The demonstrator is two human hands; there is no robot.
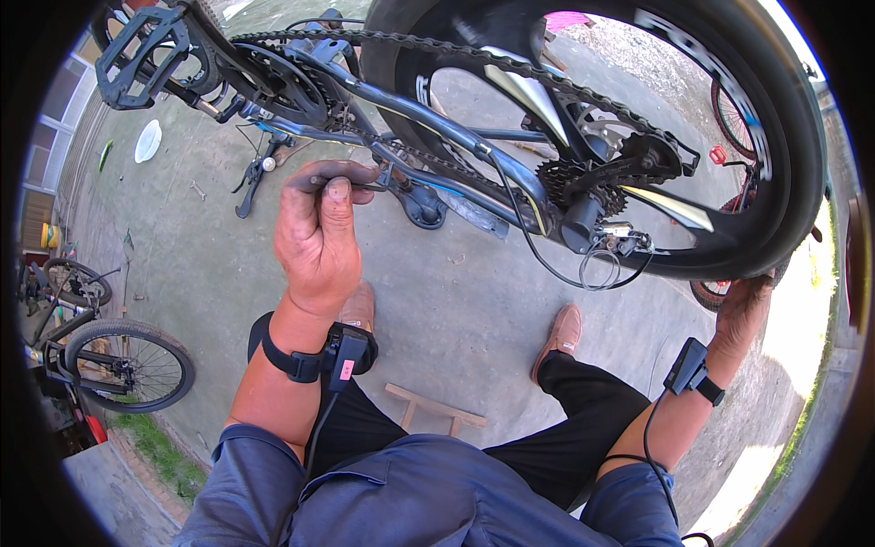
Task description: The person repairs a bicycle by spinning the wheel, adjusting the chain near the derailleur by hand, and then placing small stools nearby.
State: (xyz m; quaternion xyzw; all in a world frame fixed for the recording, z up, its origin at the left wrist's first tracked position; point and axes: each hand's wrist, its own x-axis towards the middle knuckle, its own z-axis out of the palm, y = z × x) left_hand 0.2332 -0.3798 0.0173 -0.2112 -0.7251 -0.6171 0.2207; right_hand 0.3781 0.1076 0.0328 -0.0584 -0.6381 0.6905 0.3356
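An upturned blue bicycle frame [428, 118] fills the upper part of the view. Its chain [437, 38] runs from the crank to the rear sprockets [574, 178] and the black derailleur [649, 157]. My left hand [319, 223] is closed, thumb up, on a thin dark rod-like tool [365, 187]; the tool's far end meets the frame tubes, and its exact kind is unclear. At the right, my right hand [746, 310] grips the lower outer edge of the black rear tyre [674, 266], with some fingers hidden behind it. A loose looped cable [597, 264] hangs below the hub.
A pedal [141, 59] juts out at the upper left. Another bicycle's wheel [128, 365] stands at the left, and a red bicycle [729, 118] is behind the tyre. A low wooden stool [433, 407] is between my feet. A white dish [148, 141] lies on the concrete.
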